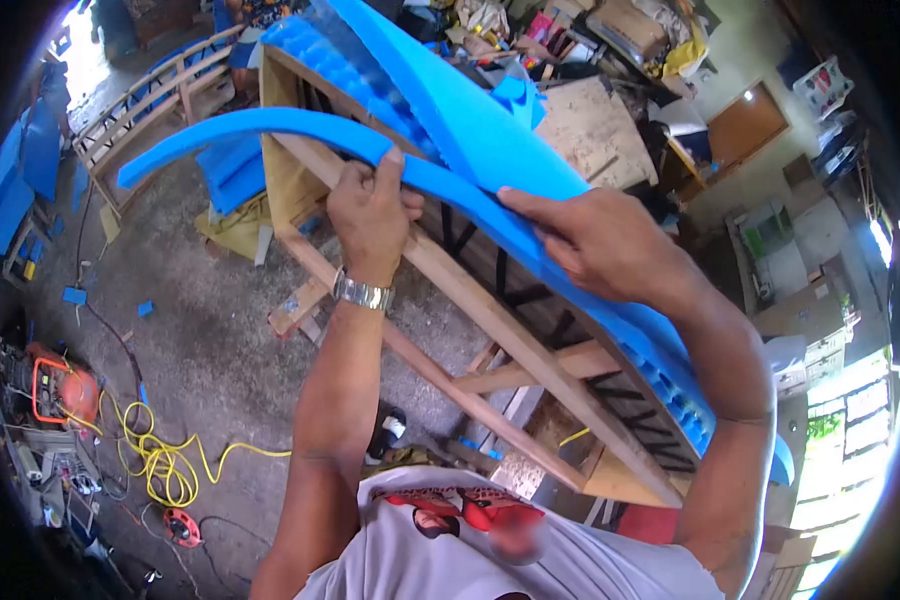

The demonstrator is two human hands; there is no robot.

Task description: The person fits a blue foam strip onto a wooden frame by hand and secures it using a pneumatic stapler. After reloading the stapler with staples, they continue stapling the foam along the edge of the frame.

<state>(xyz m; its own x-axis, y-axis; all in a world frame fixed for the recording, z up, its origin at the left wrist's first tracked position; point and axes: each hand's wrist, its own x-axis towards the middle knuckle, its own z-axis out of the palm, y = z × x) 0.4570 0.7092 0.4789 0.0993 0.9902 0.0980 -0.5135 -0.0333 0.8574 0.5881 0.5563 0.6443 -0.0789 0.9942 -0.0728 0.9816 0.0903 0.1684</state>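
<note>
A long, narrow blue foam strip (300, 122) curves over a wooden frame (490, 320), its far left end hanging free in the air. My left hand (370, 210), with a metal watch on the wrist, pinches the strip near its middle, thumb and fingers closed on it above a wooden rail. Farther right along the strip is my right hand (610, 245), its index finger stretched along the foam and the other fingers curled at its edge. Behind the strip, a large blue foam sheet (480, 110) and bumpy blue foam (345, 72) lie along the frame's back.
A yellow cable (170, 470) lies coiled on the floor at lower left, near an orange machine (65, 390). Another slatted wooden frame (170, 90) stands at upper left, with a person beside it. Cluttered materials and a wooden board (595, 130) are at the back.
</note>
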